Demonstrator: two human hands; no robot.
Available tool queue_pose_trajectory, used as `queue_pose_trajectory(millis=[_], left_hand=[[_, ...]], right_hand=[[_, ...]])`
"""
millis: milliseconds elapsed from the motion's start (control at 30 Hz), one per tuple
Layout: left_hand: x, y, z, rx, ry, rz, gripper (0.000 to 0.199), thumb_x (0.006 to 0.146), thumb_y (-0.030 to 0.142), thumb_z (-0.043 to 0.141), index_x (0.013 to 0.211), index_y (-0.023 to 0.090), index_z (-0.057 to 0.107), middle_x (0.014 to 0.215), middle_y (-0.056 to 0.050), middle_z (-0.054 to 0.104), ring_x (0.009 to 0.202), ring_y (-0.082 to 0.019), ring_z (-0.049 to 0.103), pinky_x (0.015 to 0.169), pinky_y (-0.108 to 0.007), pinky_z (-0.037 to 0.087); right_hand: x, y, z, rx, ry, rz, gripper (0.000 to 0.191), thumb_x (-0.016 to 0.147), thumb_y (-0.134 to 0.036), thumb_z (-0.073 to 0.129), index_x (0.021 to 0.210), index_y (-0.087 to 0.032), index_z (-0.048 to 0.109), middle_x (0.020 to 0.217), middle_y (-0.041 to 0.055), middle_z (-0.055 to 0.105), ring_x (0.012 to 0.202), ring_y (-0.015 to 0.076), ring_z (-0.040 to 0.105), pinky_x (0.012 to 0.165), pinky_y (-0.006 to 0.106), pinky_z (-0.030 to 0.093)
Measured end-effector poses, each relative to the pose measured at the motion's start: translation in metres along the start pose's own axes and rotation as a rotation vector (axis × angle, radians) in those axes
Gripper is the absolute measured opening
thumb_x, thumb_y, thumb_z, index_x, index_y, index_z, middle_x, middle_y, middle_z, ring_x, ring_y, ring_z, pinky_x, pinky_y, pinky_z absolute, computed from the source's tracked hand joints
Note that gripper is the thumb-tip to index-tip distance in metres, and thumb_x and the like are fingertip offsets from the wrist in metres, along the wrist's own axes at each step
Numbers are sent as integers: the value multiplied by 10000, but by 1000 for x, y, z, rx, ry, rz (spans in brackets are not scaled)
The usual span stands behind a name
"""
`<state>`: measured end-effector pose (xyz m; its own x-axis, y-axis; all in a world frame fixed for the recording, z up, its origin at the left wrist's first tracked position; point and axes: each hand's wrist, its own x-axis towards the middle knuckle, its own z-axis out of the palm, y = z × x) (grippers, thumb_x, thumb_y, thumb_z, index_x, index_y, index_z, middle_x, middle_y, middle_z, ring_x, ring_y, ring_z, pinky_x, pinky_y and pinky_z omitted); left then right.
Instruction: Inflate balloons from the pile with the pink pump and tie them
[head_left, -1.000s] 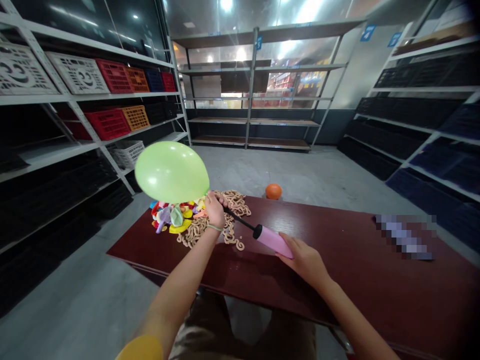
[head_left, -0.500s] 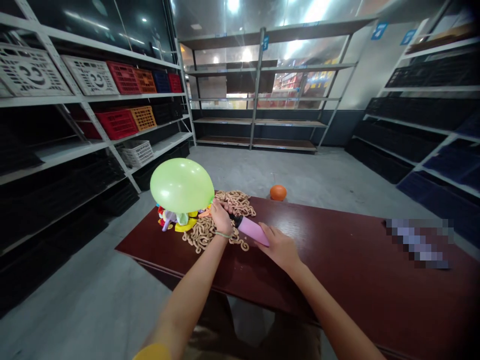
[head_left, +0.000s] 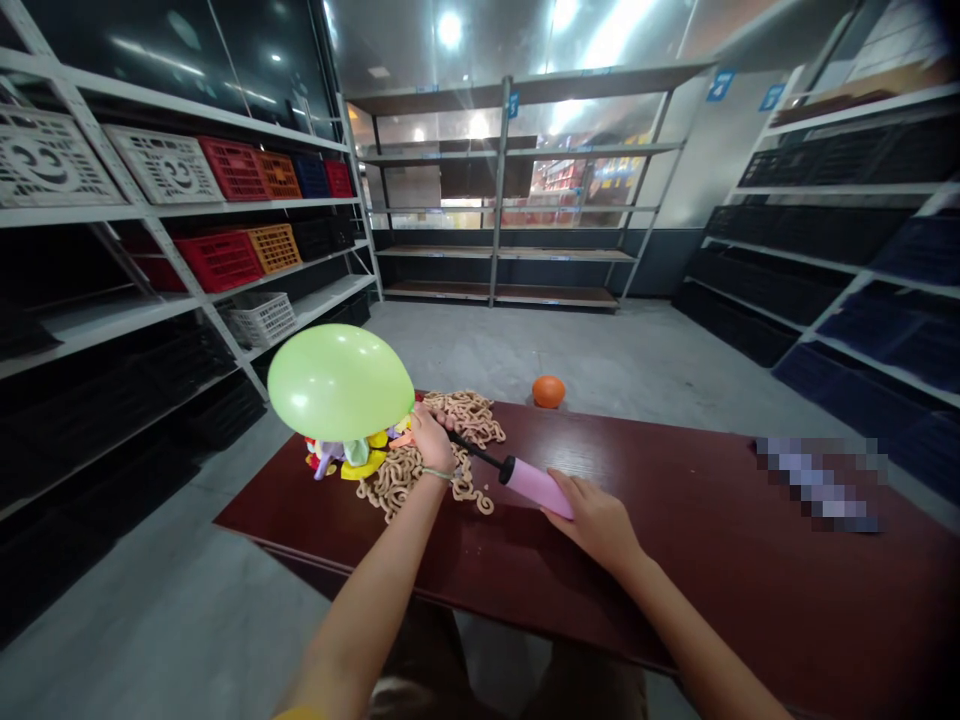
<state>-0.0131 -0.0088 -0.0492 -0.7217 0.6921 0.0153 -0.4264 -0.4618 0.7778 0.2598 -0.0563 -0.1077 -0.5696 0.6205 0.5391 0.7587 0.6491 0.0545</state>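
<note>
A big light-green balloon, inflated, sits at the fingers of my left hand, which is closed around its neck and the far end of a balloon pump. My right hand wraps the lower end of the pump's pink barrel. Between the hands a length of black rod shows, so the pump is drawn out. The balloon's neck and the pump's nozzle are hidden by my left fingers. Under the balloon lies a heap of uninflated coloured balloons. Beige curly pieces are piled beside and beyond my left hand.
The dark red table stretches to the right, where a blurred-out item lies. An orange balloon is just past the table's far edge. Shelves with crates stand left, more racks behind and on the right.
My right hand has pulled the pink barrel back and right, away from my left hand, baring the black rod. The green balloon looks slightly larger. The view has shifted a little.
</note>
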Motion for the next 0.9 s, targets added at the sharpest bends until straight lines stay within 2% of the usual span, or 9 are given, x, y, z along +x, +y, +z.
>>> queue_pose_trajectory(millis=[233,333,400,500,567,633,700,800,900], left_hand=[[-19,-3,-2,16,-49,4,369,991,444,406,695,226,373,528,56,394,414,-98,418,414,-227,384],[-17,6,-1,7,-81,6,367,969,474,448,703,226,397,529,53,410,414,-106,434,407,-231,403],[-14,18,0,-33,-146,3,347,959,483,467,732,223,423,544,47,440,422,-113,466,426,-241,436],[0,45,-3,-111,-179,61,316,956,473,474,770,220,439,555,44,474,453,-116,518,502,-259,498],[17,65,-9,-121,-127,145,328,952,465,487,747,216,424,545,49,470,477,-110,537,552,-260,523],[37,83,-19,-53,-128,186,327,948,456,507,745,210,436,557,42,495,501,-106,551,587,-258,536],[56,96,-30,42,-143,171,324,954,448,505,744,207,448,551,38,504,500,-108,550,576,-250,535],[70,104,-45,139,-180,128,322,971,424,486,735,205,462,545,31,506,506,-114,552,565,-241,533],[68,100,-52,174,-203,80,331,981,407,475,722,201,474,553,21,513,512,-115,558,567,-235,532]], right_hand=[[39,-45,12,142,-88,135,498,903,-433,572,1349,-217,524,1112,95,693,894,245,674,668,327,496],[46,-50,13,165,-83,127,542,916,-460,558,1402,-235,477,1125,85,690,888,237,675,659,322,489],[48,-49,12,164,-66,117,545,919,-475,559,1402,-238,472,1133,78,688,902,230,673,670,314,484],[47,-39,11,150,-44,103,525,920,-492,563,1374,-238,493,1138,70,686,927,223,664,703,304,475],[47,-29,11,125,-30,102,507,920,-479,567,1358,-230,508,1130,72,686,920,222,658,717,304,467],[49,-20,12,93,-24,118,499,918,-460,573,1352,-219,518,1113,76,683,900,224,649,712,307,458],[55,-16,12,70,-43,125,520,917,-455,570,1376,-217,506,1087,79,677,897,231,632,710,314,449],[71,-21,14,75,-88,63,551,929,-448,538,1430,-231,463,1058,86,658,913,243,598,743,330,443],[82,-31,23,92,-92,-2,535,927,-394,530,1432,-228,471,1077,108,639,958,259,570,816,367,437]])
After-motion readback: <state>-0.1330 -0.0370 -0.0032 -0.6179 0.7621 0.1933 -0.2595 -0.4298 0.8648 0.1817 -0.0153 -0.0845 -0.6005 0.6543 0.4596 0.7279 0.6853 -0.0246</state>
